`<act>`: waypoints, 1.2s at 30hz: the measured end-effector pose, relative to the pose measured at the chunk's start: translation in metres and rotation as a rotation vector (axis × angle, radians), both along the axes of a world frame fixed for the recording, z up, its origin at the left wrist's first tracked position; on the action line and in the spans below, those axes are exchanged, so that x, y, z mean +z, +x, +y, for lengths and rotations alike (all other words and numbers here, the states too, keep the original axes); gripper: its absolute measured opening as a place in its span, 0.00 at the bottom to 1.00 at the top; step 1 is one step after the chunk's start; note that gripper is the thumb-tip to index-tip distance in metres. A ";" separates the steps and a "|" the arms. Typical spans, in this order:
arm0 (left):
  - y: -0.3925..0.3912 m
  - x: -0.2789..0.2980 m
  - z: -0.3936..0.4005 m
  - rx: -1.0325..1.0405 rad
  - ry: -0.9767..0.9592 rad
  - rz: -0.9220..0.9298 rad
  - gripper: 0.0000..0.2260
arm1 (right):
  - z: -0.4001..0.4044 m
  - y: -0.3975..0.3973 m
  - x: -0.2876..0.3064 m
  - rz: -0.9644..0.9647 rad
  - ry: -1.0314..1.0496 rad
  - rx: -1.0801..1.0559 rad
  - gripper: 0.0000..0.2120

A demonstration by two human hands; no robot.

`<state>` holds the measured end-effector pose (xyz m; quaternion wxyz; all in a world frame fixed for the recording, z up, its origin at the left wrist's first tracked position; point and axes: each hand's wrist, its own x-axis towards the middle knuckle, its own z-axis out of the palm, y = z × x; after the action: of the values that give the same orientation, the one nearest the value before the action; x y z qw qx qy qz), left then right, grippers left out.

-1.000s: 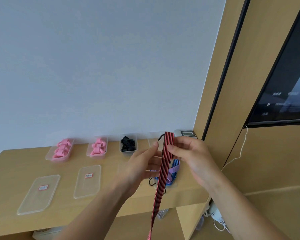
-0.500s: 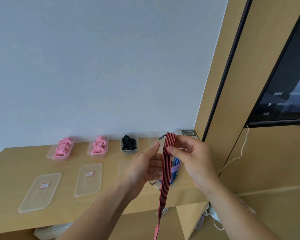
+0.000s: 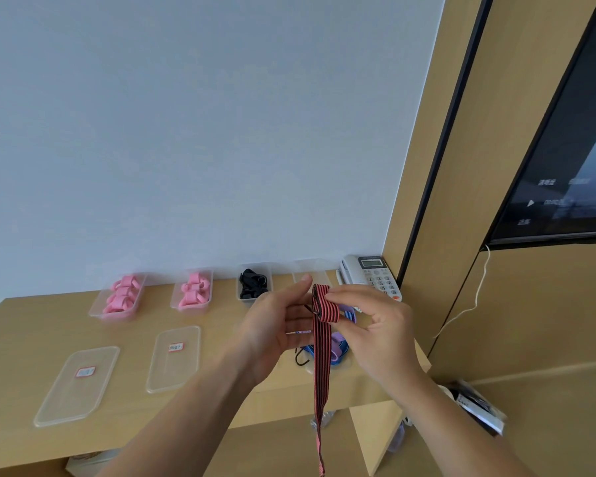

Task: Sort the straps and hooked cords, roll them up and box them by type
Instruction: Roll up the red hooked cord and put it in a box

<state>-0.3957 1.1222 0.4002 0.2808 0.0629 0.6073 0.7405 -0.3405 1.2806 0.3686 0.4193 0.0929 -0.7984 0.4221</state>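
Observation:
Both hands hold a red-and-black striped flat cord (image 3: 321,356) above the wooden shelf. Its top end is folded over into a small first turn with a dark hook inside; my right hand (image 3: 375,335) pinches that fold, and my left hand (image 3: 276,328) steadies it from the left. The rest of the cord hangs straight down past the shelf edge. Under my hands lies a pile of blue and purple cords (image 3: 338,349) with a black hook. At the back stand two clear boxes of pink rolls (image 3: 119,297) (image 3: 193,290), a box of black rolled cords (image 3: 253,284) and a clear box (image 3: 312,270) whose contents I cannot make out.
Two clear lids with red labels (image 3: 80,383) (image 3: 174,358) lie flat on the shelf (image 3: 25,342). A grey desk phone (image 3: 372,275) sits in the back right corner. A wall screen (image 3: 565,149) hangs at the right, with a white cable below it.
The cord's top end, held flat and upright before, is now folded over into a small loop between my fingers. The phone behind my hands has come into sight.

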 end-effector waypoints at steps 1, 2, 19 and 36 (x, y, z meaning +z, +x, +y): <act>0.000 0.000 0.000 -0.005 0.009 0.010 0.18 | 0.001 0.000 -0.001 -0.003 0.014 -0.008 0.24; 0.000 0.000 0.000 -0.011 0.017 0.018 0.18 | 0.001 0.000 -0.001 -0.007 0.030 -0.016 0.23; -0.004 -0.004 -0.006 -0.017 -0.035 0.151 0.08 | -0.001 -0.001 0.002 -0.010 0.089 0.000 0.06; -0.005 -0.001 0.000 -0.021 -0.016 0.175 0.16 | 0.004 -0.019 0.034 -0.597 -0.593 0.303 0.10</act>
<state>-0.4005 1.1218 0.3990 0.2351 0.1315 0.6348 0.7242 -0.3597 1.2847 0.4029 0.1125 -0.0414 -0.7062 0.6978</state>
